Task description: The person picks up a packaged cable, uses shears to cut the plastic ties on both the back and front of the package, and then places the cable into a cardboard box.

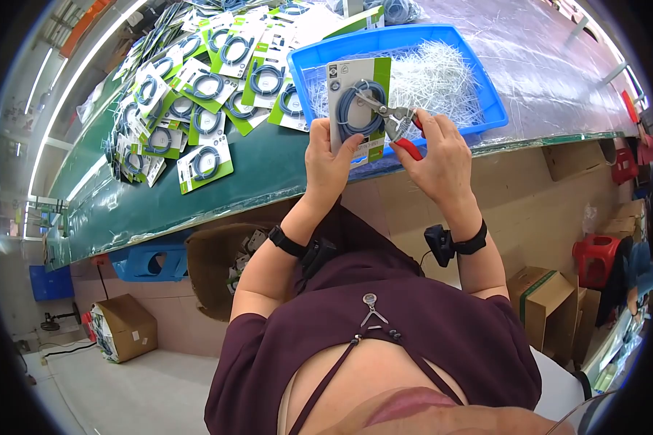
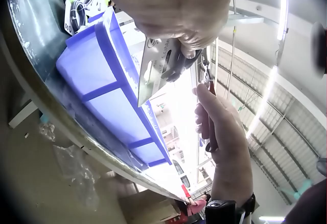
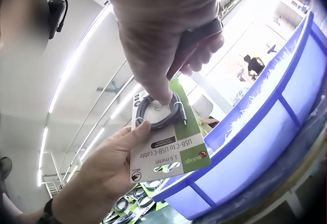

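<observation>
My left hand [image 1: 328,159] holds a white and green card [image 3: 179,160] by its left edge, with the thumb over the front. A blue-grey coiled USB-C cable [image 1: 345,119] lies on the card, bound by thin ties. My right hand [image 1: 442,156] grips red-handled pliers [image 1: 393,119] between thumb and fingers. Their metal tips point left and overlap the coil near its top in the head view. The right wrist view shows the printed lower part of the card, while the right hand hides the tips there.
Behind the card, a blue tray [image 1: 495,109] holds many thin white plastic strips [image 1: 442,80]. Several carded cables [image 1: 207,165] lie piled on the green table [image 1: 254,163] at left. Below the table edge stand a cardboard box [image 1: 210,268] and a blue stool [image 1: 149,261].
</observation>
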Available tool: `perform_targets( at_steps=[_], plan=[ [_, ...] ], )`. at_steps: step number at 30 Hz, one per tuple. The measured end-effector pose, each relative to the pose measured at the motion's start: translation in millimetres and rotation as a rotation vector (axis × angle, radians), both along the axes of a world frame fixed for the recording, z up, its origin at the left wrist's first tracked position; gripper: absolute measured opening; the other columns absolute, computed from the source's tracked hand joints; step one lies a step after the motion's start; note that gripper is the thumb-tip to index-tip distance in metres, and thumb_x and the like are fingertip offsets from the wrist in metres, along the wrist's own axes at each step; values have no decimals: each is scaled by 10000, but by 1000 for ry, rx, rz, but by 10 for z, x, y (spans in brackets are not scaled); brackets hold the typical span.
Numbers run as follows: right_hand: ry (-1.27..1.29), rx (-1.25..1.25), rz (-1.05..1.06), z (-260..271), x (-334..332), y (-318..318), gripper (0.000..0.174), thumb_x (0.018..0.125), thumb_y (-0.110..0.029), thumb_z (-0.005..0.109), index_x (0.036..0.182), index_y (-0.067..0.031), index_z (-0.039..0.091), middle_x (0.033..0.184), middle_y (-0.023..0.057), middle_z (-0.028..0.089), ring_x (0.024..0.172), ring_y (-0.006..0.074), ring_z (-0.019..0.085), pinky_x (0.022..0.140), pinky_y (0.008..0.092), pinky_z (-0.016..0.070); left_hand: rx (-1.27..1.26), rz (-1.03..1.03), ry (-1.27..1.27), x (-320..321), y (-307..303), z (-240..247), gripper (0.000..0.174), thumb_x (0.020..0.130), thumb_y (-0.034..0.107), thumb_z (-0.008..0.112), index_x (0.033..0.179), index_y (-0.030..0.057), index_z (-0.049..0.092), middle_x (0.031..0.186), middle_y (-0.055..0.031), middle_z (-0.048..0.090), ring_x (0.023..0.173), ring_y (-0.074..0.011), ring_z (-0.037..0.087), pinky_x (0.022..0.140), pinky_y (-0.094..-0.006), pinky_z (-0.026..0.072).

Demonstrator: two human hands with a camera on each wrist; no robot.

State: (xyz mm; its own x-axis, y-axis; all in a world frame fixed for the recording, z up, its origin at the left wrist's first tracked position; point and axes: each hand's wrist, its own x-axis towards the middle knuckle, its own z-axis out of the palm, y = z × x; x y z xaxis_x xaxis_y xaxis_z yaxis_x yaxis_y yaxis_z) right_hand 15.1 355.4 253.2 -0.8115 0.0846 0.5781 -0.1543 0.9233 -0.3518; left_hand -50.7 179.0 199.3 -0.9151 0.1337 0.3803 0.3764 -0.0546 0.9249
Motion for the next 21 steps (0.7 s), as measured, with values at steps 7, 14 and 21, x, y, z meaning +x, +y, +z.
perform_targets(
  at_steps=[7,14,21],
  plan=[
    [36,130,-47,144,75,48,534,713,-208,770,1192,-63,582,902,66,585,862,250,587,753,364,479,-158,75,81,80,12,109,276,860,77,695,1003,32,463,843,-91,623,763,-126,606,688,-267,484],
    [0,176,-59,389,264,195,540,705,-188,769,1198,-71,582,911,67,590,874,255,590,753,365,480,-294,87,234,181,0,229,228,869,39,659,1020,18,491,873,-141,629,742,-271,632,687,-299,495],
    [0,229,-64,538,483,318,515,724,-160,760,1200,-75,584,901,80,594,834,218,601,712,345,483,-406,190,586,226,2,492,208,859,4,644,1029,11,524,953,-176,646,834,-361,645,698,-363,511]
  ],
)
